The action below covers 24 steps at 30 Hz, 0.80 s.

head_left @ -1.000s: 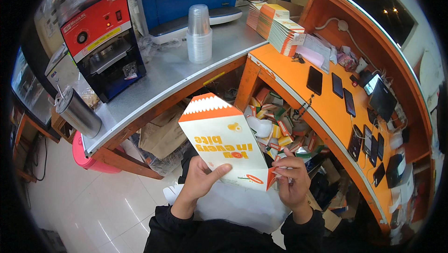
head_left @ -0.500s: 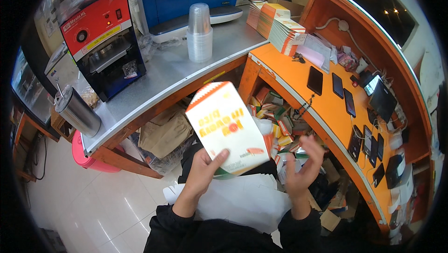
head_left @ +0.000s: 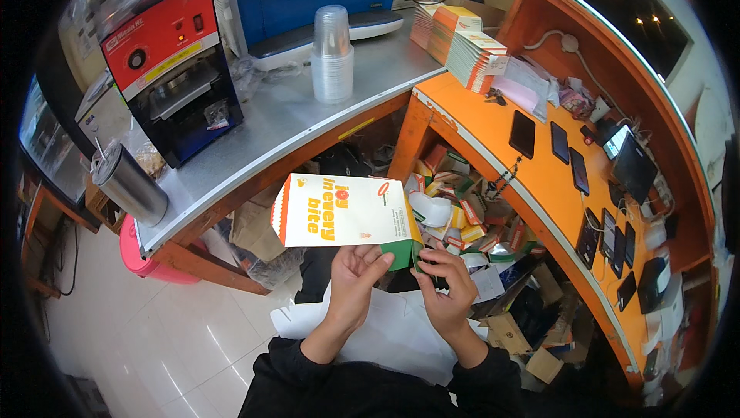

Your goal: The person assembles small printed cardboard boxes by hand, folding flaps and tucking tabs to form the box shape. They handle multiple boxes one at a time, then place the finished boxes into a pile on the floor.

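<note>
A white paper food carton (head_left: pixel 347 210) with orange print lies sideways in front of me, its red zigzag-edged end to the left and its green flaps to the right. Along the lower edge, my left hand (head_left: pixel 352 285) grips it with the thumb near the green end. The fingers of my right hand (head_left: pixel 447 283) are closed on a green end flap, which is bent out from the carton. White paper sheets (head_left: pixel 385 333) lie below both hands, on my lap.
Many folded cartons (head_left: pixel 455 210) are heaped below the orange counter (head_left: pixel 493 136). Phones (head_left: pixel 522 134) and a stack of flat cartons (head_left: pixel 474 59) stand on it. Clear plastic cups (head_left: pixel 332 71), a red-and-black machine (head_left: pixel 169 71) and a steel tumbler (head_left: pixel 131 187) occupy the metal counter.
The carton has turned from upright to sideways, with its green end now toward the right. My right hand has moved left from free air and taken hold of the green flap.
</note>
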Each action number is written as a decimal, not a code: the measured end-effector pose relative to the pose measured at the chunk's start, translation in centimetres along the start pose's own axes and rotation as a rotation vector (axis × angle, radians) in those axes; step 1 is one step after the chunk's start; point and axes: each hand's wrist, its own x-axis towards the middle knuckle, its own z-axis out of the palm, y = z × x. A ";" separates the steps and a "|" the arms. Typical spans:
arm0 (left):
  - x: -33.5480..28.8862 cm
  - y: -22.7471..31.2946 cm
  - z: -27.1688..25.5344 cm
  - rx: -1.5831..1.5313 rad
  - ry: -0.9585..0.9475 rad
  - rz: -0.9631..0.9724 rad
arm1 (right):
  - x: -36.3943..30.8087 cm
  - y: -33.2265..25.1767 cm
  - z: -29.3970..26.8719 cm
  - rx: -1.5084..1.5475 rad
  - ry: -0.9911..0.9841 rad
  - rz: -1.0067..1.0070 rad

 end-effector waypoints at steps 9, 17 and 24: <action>-0.1 -0.8 -2.1 0.664 -0.009 0.387 | 0.6 -0.3 -0.9 0.401 0.045 0.314; -1.7 -2.0 -2.5 1.170 -0.102 0.378 | 1.1 -0.9 -0.3 0.395 0.066 0.302; -1.6 -1.4 -1.3 0.806 -0.042 0.053 | 1.0 -0.8 -0.2 0.340 0.037 0.288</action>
